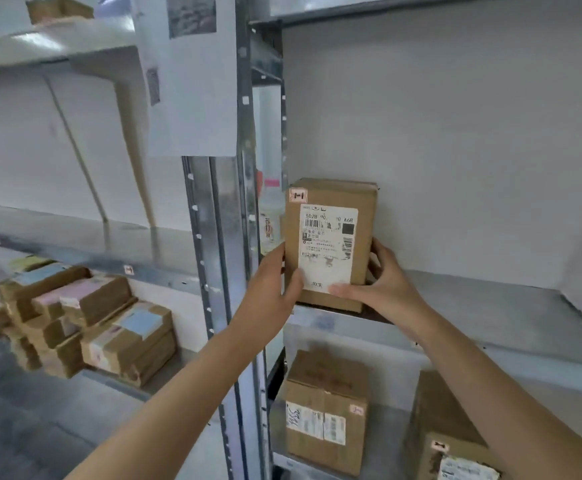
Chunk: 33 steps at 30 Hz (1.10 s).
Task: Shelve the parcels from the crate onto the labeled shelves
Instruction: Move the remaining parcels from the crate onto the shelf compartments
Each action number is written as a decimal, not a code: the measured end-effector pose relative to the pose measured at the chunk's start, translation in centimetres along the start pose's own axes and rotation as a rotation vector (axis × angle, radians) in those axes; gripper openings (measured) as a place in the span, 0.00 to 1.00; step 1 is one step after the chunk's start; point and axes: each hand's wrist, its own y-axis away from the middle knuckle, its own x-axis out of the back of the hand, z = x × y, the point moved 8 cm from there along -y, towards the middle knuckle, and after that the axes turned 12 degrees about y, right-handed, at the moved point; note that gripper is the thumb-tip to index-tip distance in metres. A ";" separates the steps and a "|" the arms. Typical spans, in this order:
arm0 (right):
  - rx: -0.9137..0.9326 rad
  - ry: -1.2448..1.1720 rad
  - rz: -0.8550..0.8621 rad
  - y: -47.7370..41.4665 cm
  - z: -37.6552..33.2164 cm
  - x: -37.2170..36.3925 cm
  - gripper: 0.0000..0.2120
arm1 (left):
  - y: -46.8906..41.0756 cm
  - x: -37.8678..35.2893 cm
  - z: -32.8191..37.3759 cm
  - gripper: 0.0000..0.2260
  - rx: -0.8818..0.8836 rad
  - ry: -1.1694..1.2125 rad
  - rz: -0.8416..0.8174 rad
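Observation:
A brown cardboard parcel (331, 216) with a white shipping label and a small pink sticker stands upright at the left front corner of the grey metal shelf (473, 306). My left hand (275, 282) grips its lower left side, thumb on the label. My right hand (383, 282) holds its lower right side, thumb across the bottom of the label. The parcel's base rests on or just above the shelf edge; I cannot tell which. The crate is out of view.
A metal upright (220, 271) divides two shelving bays. Below the held parcel stand a labelled box (324, 410) and another box (452, 441). The left bay holds a pile of several small parcels (85, 320). A paper sheet (192, 81) hangs on the post.

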 end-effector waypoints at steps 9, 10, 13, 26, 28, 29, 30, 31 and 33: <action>-0.104 0.144 0.134 2.1 0.1 0.1 0.54 | -0.1 -0.4 -1.1 0.23 -0.028 0.184 -0.265; -0.112 0.154 0.150 2.6 0.0 0.1 0.54 | 0.3 -0.1 -0.8 0.24 -0.041 0.181 -0.269; -0.170 0.192 0.257 4.9 0.0 0.3 0.51 | 2.3 0.4 -0.6 0.24 -0.054 0.045 -0.216; -0.265 0.475 0.421 17.2 -0.6 4.9 0.20 | 9.8 -9.3 6.0 0.22 -0.266 -0.114 -0.468; -0.317 0.514 0.449 20.0 0.2 7.3 0.20 | 9.9 -11.8 8.1 0.21 -0.372 -0.130 -0.509; -0.348 0.535 0.457 21.7 0.7 8.7 0.20 | 10.1 -13.3 9.1 0.20 -0.399 -0.133 -0.527; -0.375 0.565 0.465 23.4 1.2 10.3 0.21 | 10.2 -15.0 10.1 0.19 -0.419 -0.132 -0.546; -0.401 0.600 0.470 25.2 1.6 11.9 0.20 | 10.6 -16.8 11.2 0.18 -0.436 -0.125 -0.571; -0.425 0.677 0.482 29.0 2.0 15.1 0.18 | 12.0 -21.1 13.6 0.16 -0.476 -0.106 -0.642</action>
